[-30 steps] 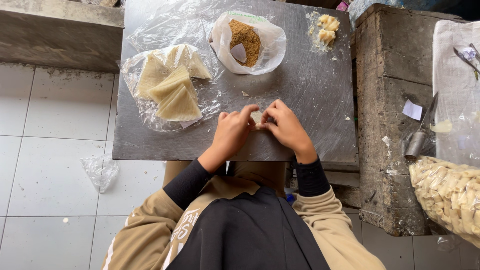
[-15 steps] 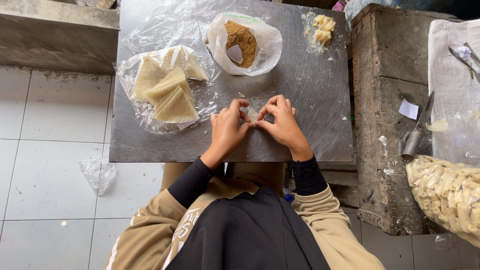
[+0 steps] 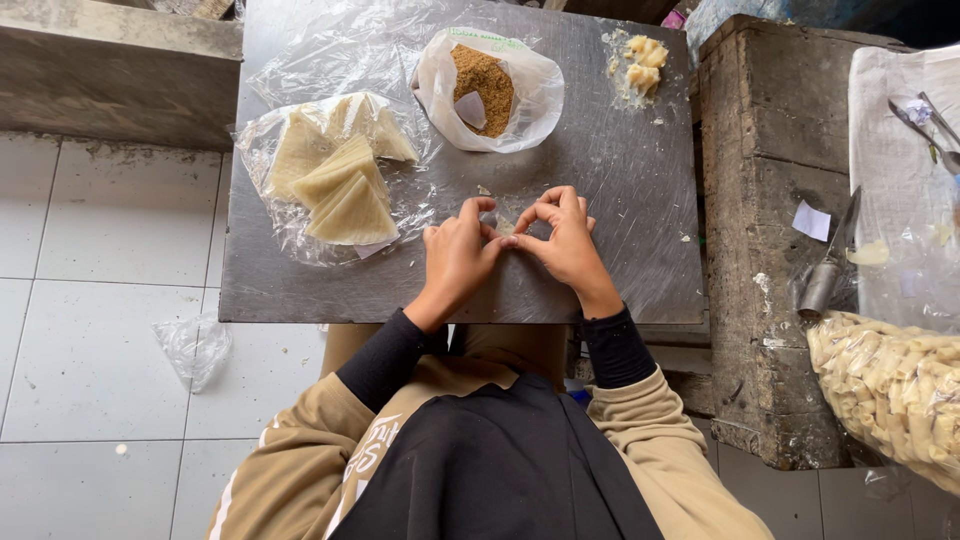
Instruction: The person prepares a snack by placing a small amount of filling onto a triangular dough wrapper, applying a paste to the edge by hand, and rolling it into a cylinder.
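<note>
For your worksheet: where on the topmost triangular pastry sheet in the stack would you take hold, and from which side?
Take the topmost triangular sheet at its wide edge nearest the person, coming from the side of the left hand. That edge lies exposed over the clear plastic wrap, while its narrower end overlaps the sheets beneath, so a light pinch there should probably lift one sheet alone.
</note>
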